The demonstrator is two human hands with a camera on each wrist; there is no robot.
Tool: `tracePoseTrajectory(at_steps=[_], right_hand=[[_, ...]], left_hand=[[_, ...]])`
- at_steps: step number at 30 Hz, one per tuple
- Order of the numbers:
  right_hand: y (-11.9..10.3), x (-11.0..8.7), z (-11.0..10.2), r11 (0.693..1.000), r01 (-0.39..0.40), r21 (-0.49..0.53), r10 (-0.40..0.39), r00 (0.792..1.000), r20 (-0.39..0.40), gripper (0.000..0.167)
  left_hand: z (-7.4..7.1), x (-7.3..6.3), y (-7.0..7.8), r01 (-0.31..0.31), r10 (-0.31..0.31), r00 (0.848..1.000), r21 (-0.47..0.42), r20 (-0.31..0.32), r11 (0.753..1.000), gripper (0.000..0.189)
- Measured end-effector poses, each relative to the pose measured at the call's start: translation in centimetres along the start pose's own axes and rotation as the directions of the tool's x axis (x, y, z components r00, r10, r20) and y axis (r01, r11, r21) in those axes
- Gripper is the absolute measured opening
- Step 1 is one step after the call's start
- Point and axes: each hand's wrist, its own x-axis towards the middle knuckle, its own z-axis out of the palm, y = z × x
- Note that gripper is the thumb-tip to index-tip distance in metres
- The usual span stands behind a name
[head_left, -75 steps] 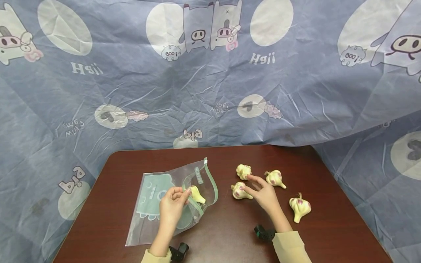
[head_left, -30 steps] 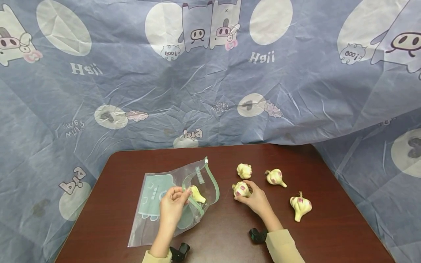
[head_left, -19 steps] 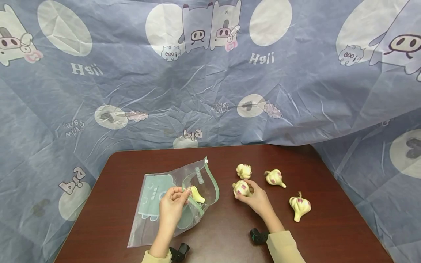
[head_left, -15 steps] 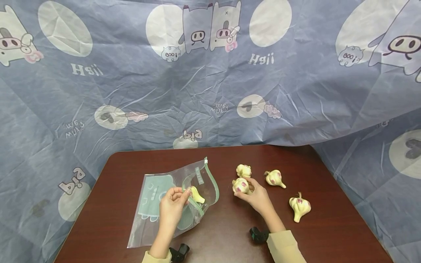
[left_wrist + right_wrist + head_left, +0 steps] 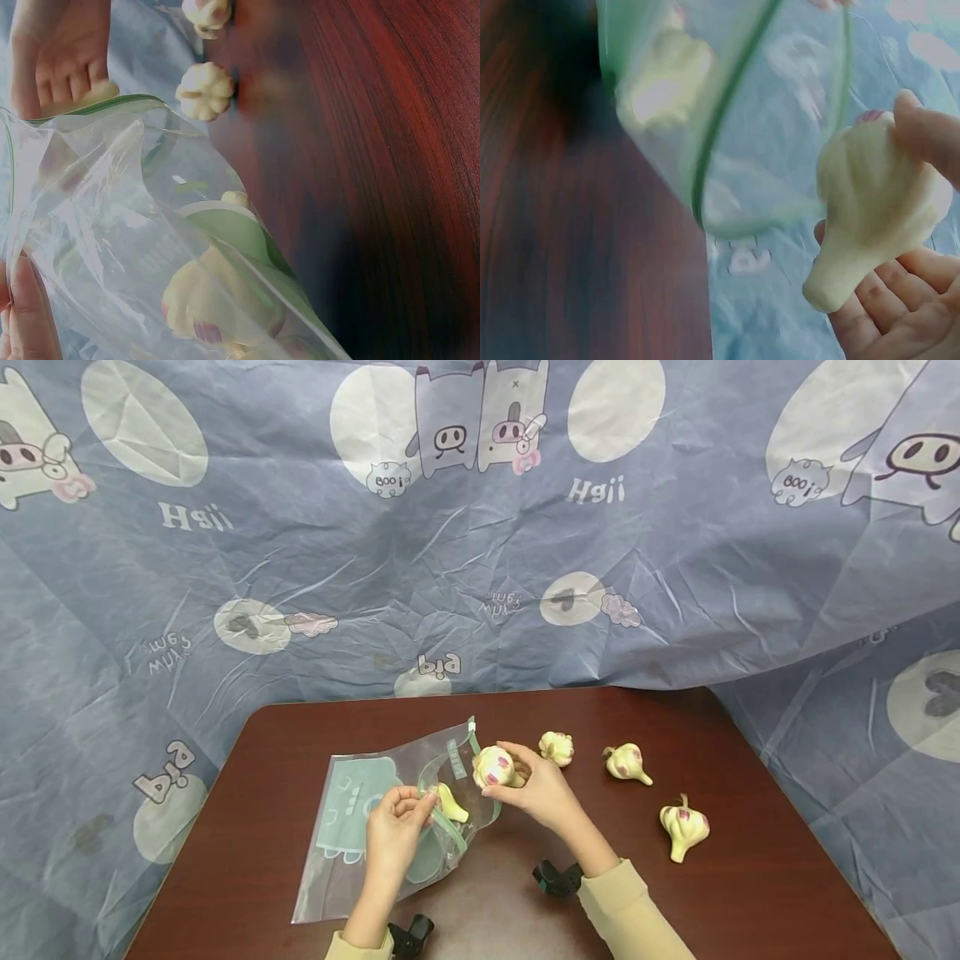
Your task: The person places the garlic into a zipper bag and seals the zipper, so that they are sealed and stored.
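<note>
Right hand, fingers wrapped round a bulb, and here it is, up at the mouth of the bag! In the head view the bulb overlaps the opening; whether it touches the green rim, I can't tell. Over on the near side of the mouth, the left hand has its fingers pinching that rim, and the mouth gapes. Inside the bag, just within the opening, lies an inner bulb, neck toward the mouth. How many the bag holds in all, I can't make out.

Now the left wrist view: through the plastic come a rounded body and purple patches, where the head view gives mainly a pale neck. The right wrist view brings the held bulb's blunt stem, clear in front of the palm; the head view has it partly hidden but picks up the purple blotches.

Outward to the right of the bag, three on the bench: a near bulb closest to it, a middle bulb farther off, an end bulb farthest. Only the head view catches all three. Behind the bag hangs a blue printed cloth.
</note>
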Motion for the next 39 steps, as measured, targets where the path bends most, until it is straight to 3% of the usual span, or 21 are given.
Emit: tracePoseTrajectory(at_steps=[4, 9, 14, 21, 29, 34, 39], right_hand=[[-0.5, 0.7, 1.9, 0.992, 0.061, -0.107, -0.051, 0.995, 0.088, 0.074], [-0.2, 1.5, 3.6, 0.962, 0.121, -0.245, -0.069, 0.975, 0.210, 0.073], [-0.4, 2.1, 4.9, 0.924, 0.197, -0.327, -0.092, 0.946, 0.311, 0.064], [-0.2, 2.6, 6.2, 0.875, 0.254, -0.413, -0.060, 0.902, 0.428, 0.046], [0.2, 3.2, 7.3, 0.843, 0.273, -0.463, -0.015, 0.873, 0.488, 0.006], [0.3, 3.4, 7.9, 0.837, 0.265, -0.478, 0.020, 0.860, 0.510, 0.024], [0.4, 3.5, 8.4, 0.801, 0.272, -0.533, 0.049, 0.858, 0.512, 0.024]], left_hand=[[0.0, 0.0, 0.0, -0.006, 0.006, 1.000, -0.005, -0.003, 1.000, 0.022], [-0.1, 0.0, -0.1, -0.011, 0.011, 1.000, -0.017, 0.003, 1.000, 0.022], [0.0, -0.1, -0.2, -0.020, 0.021, 1.000, -0.021, 0.008, 1.000, 0.022], [0.5, -0.3, -0.1, -0.011, 0.012, 0.999, -0.051, 0.032, 0.999, 0.020], [0.8, -0.6, -0.1, -0.017, 0.020, 0.998, -0.064, 0.056, 0.998, 0.021], [1.0, -0.7, -0.1, -0.022, 0.026, 0.998, -0.064, 0.062, 0.998, 0.020], [1.1, -0.8, -0.2, -0.029, 0.034, 0.997, -0.075, 0.068, 0.997, 0.020]])
